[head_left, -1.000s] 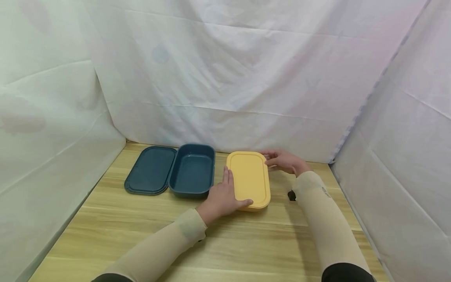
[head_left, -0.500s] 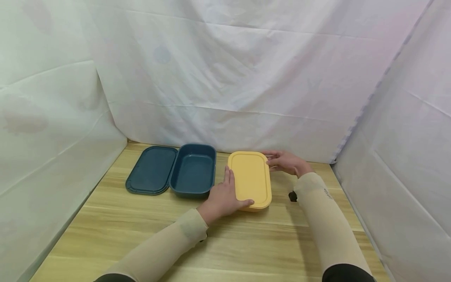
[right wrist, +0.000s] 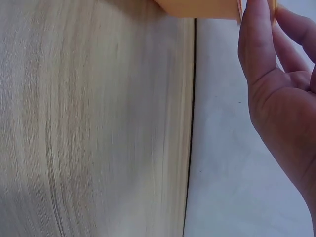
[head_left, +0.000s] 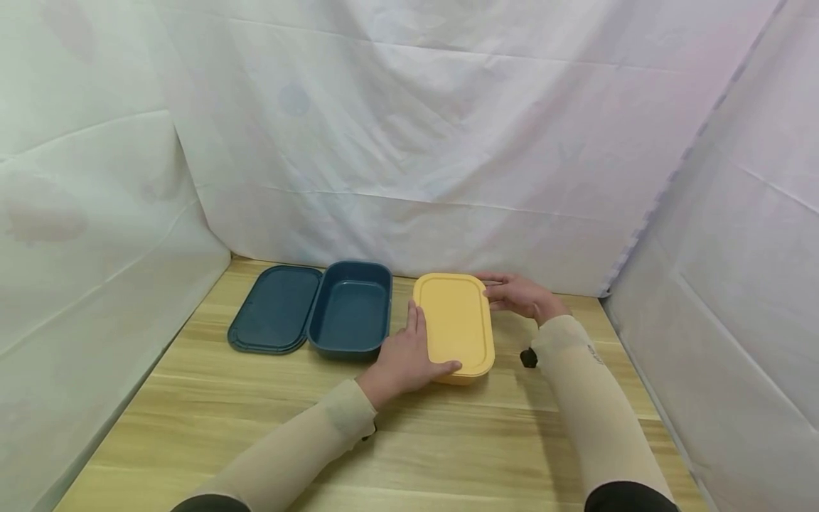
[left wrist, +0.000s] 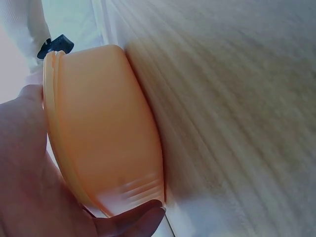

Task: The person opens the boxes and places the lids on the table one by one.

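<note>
My left hand (head_left: 404, 359), half-curled, grips yellow box (left wrist: 106, 118), likely steadying it; beyond it rightward, right hand (head_left: 520, 293), nearly closed, pinches lid (head_left: 456, 327), probably for leverage.

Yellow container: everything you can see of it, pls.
The yellow container is a rectangular box with rounded corners, apparently plastic. Its yellow lid is on, with an outline inside the rim; whether fully seated is unclear. Short parallel ribs mark one wall in the left wrist view. It rests upright on the wood-grain table, right of the dark blue box. The left hand has its thumb over the lid's near end, fingers along the left side; the right hand pinches the lid's far right edge.
</note>
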Demonstrator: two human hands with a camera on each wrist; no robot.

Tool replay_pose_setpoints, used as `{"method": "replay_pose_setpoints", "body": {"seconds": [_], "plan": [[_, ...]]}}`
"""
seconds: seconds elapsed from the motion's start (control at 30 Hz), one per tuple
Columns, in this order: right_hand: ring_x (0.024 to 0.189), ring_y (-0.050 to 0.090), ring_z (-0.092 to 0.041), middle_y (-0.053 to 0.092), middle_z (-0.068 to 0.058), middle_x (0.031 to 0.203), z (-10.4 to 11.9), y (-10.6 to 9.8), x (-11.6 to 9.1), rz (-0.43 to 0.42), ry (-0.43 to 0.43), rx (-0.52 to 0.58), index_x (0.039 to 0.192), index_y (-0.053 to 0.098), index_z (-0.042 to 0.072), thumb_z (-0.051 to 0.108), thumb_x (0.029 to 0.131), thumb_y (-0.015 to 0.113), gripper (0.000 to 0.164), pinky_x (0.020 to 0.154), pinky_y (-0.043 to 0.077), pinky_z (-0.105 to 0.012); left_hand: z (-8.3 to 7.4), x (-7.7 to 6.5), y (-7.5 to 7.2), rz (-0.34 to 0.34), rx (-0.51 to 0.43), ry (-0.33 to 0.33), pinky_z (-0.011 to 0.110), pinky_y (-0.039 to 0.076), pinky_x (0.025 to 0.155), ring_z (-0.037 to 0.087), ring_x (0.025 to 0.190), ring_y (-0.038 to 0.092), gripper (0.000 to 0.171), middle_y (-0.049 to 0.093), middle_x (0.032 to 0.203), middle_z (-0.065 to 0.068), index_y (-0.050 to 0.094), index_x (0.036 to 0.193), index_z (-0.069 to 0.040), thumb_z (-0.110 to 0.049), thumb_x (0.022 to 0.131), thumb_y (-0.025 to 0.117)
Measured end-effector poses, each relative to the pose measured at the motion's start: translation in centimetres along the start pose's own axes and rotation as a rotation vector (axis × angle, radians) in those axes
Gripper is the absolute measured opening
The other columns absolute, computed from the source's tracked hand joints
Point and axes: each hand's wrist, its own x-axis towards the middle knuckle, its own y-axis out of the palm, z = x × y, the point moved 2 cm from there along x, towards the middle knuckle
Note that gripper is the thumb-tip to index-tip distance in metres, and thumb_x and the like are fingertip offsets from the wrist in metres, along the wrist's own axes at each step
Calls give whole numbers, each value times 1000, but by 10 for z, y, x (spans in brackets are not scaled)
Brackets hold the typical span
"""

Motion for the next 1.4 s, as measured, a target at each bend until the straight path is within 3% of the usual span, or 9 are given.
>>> {"method": "replay_pose_setpoints", "body": {"seconds": [0.2, 0.4, 0.73, 0.87, 1.17, 1.4], "plan": [[113, 78, -26, 74, -15, 135, -2, -5, 2, -22, -14, 30, 169, 44, 5, 4, 110, 68, 63, 112, 54, -50, -1, -1, -1, -27, -12, 20, 44, 62, 92, 34, 133, 67, 142, -4, 184, 20, 2, 176, 0, -100, 87, 49], [113, 77, -22, 72, -11, 137, -4, -15, -1, -82, -22, 16, 169, 45, 7, 6, 110, 69, 64, 112, 54, -48, -3, -4, -6, -48, -37, 42, 45, 63, 92, 35, 134, 67, 144, -3, 184, 20, 1, 176, -1, -100, 85, 52], [106, 76, -16, 73, -4, 128, 0, -41, -26, -160, -39, 45, 172, 37, 3, 3, 111, 66, 67, 94, 62, -32, -2, -6, -4, -58, -9, 71, 43, 64, 89, 35, 133, 68, 145, 3, 183, 25, 8, 175, 3, -99, 85, 57], [106, 76, -16, 74, -2, 126, 4, -44, -33, -156, -34, 49, 173, 35, 3, 4, 113, 63, 66, 96, 62, -32, -1, -5, -2, -51, 21, 60, 40, 63, 83, 34, 128, 70, 146, 5, 183, 26, 10, 175, 5, -98, 84, 60], [104, 76, -14, 78, 1, 116, 11, -54, -45, -171, -44, 48, 173, 33, 2, 7, 116, 57, 62, 96, 61, -30, 0, -4, -1, -27, 34, 46, 42, 62, 84, 37, 125, 71, 147, 3, 183, 25, 10, 175, 5, -98, 83, 60], [109, 77, -11, 79, 5, 120, 9, -67, -54, -175, -99, 39, 174, 30, 1, 13, 116, 61, 67, 98, 61, -29, 1, -4, 2, -20, 56, 30, 36, 60, 73, 34, 115, 74, 149, 2, 184, 23, 7, 175, 4, -100, 82, 58]]}}
